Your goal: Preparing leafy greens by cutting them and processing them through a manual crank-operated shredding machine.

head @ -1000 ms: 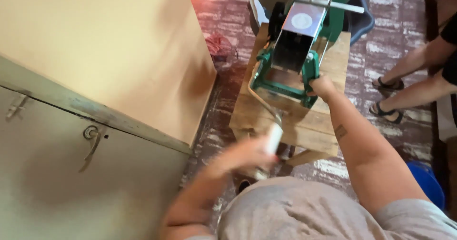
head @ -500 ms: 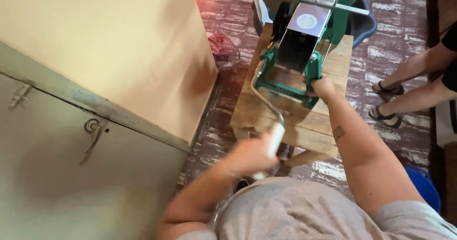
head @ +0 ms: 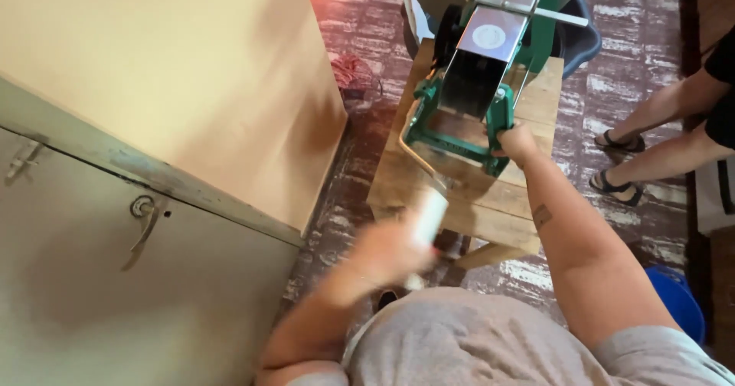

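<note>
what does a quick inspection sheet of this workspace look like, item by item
surface: wooden bench, bare planks showing near the front edge.
job's things: green hand-crank machine on the bench; white crank handle, motion-blurred.
clutter: red bundle on the floor by the wall.
hands: left hand closed on the crank handle; right hand gripping the machine's green frame, fingers hidden.
cables: nothing seen.
surroundings: patterned floor; grey metal door at left; blue bucket at right; another person's sandalled feet nearby.

Green machine (head: pixel 467 103) on a pale wooden bench (head: pixel 467 194) — white crank handle (head: pixel 430 216) (blurred).
</note>
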